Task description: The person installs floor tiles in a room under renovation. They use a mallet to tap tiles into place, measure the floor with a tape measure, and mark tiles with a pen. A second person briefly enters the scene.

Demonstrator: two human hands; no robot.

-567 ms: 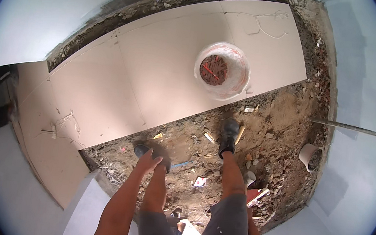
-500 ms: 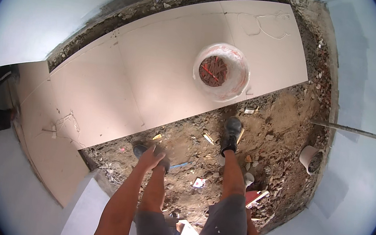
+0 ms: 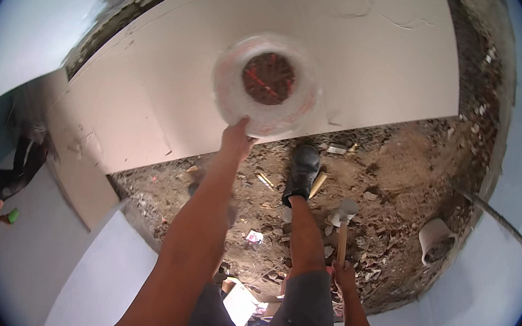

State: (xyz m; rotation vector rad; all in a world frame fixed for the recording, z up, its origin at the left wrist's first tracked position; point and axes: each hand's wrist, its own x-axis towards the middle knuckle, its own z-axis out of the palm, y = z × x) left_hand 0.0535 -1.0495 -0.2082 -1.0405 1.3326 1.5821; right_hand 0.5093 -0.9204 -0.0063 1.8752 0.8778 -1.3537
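At the edge of large beige tiles point(image 3: 173, 82), my left hand point(image 3: 238, 140) grips the near rim of a round whitish bucket point(image 3: 300, 100). The bucket is smeared with red and slightly blurred. Inside lie many brownish-red pieces point(image 3: 269, 79), with brighter red ones among them; their kind is unclear. My right hand point(image 3: 344, 277) is closed round the wooden handle of a mallet point(image 3: 344, 214), held head up beside my right leg. Its head is pale and thick.
Rubble and loose soil point(image 3: 396, 165) border the tiles, with scraps scattered on it. A whitish pail point(image 3: 433, 242) lies tilted at the right, near a long pole point(image 3: 499, 222) against the wall. Another person point(image 3: 11, 179) is at the far left with something green in hand.
My left hand has gone from beside my left leg to the bucket's rim, and the bucket has shifted left over the tiles. My right hand has come into view with the mallet.
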